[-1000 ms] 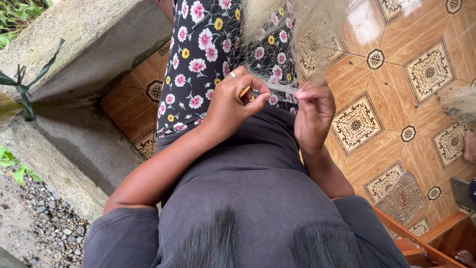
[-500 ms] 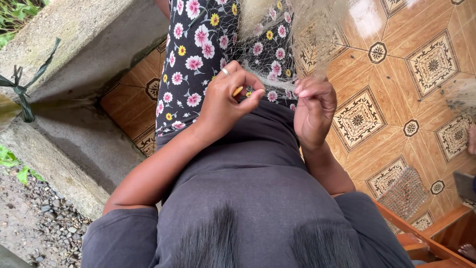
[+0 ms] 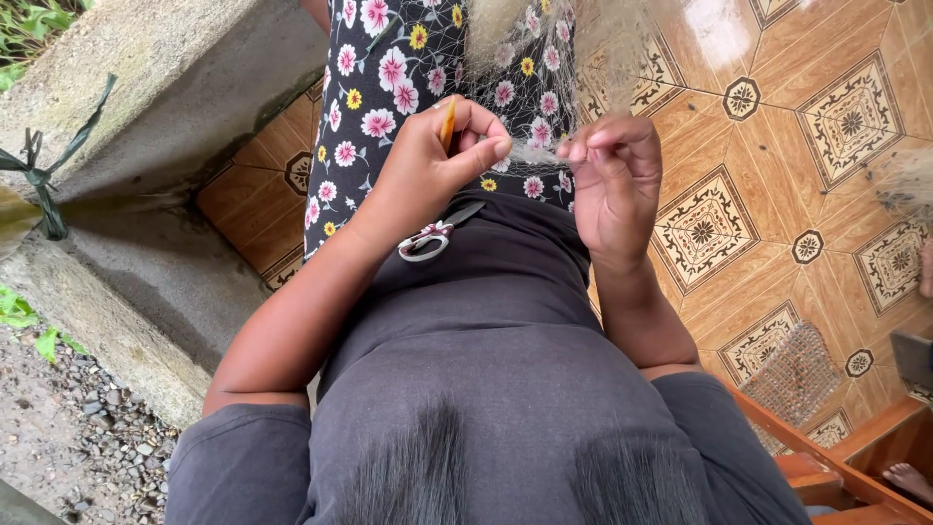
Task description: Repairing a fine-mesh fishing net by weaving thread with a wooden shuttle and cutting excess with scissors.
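Observation:
My left hand (image 3: 428,160) is closed around a thin yellow netting needle (image 3: 448,121) that sticks up between thumb and fingers. Right beside it, my right hand (image 3: 612,180) pinches the pale fine fishing net (image 3: 544,58) between thumb and forefinger. The net drapes over my lap, across a black skirt with pink and yellow flowers (image 3: 374,107). A small pair of scissors with white handles (image 3: 434,238) lies on my grey shirt just below the left wrist.
A rough concrete wall (image 3: 146,87) runs along the left, with gravel (image 3: 68,437) below it. Patterned orange floor tiles (image 3: 777,126) spread to the right. A wooden frame (image 3: 836,457) and another person's toes (image 3: 909,478) show at the bottom right.
Both hands have shifted up slightly in the view. The needle now stands upright in the left hand. The scissors have come into sight on my shirt.

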